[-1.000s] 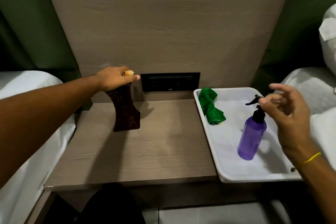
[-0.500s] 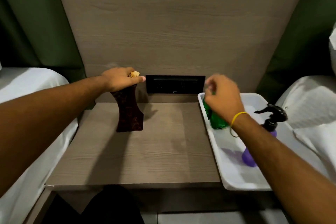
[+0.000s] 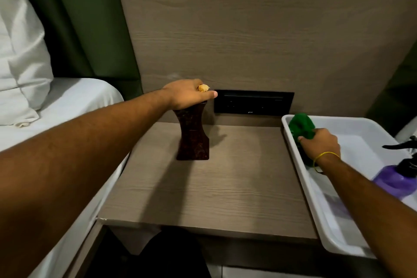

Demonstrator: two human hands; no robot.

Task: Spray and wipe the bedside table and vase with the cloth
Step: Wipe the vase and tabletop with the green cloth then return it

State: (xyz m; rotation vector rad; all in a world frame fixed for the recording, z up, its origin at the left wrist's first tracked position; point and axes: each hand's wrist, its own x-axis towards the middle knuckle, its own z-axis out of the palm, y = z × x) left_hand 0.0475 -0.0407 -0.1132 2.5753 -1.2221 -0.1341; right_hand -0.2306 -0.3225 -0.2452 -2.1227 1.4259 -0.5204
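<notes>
Your right hand (image 3: pixel 320 145) has left the bottle (image 3: pixel 393 179) and now grips the green cloth (image 3: pixel 301 125) in the tray (image 3: pixel 300 160) right of the table (image 3: pixel 209 187), so wiping likely comes next. Your left hand (image 3: pixel 187 95) clasps the vase (image 3: pixel 193 133) top. The bottle is cut off and blurred.

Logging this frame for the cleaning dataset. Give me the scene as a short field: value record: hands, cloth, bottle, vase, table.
left hand: gripping the top of the vase, arm stretched across from the left
vase: dark brown, upright on the table, near the back
right hand: in the tray, closed on the cloth
cloth: green, bunched, at the tray's far left corner
tray: white, right of the table
bottle: purple with black trigger, in the tray, untouched
table: wooden top, only the vase on it
</notes>
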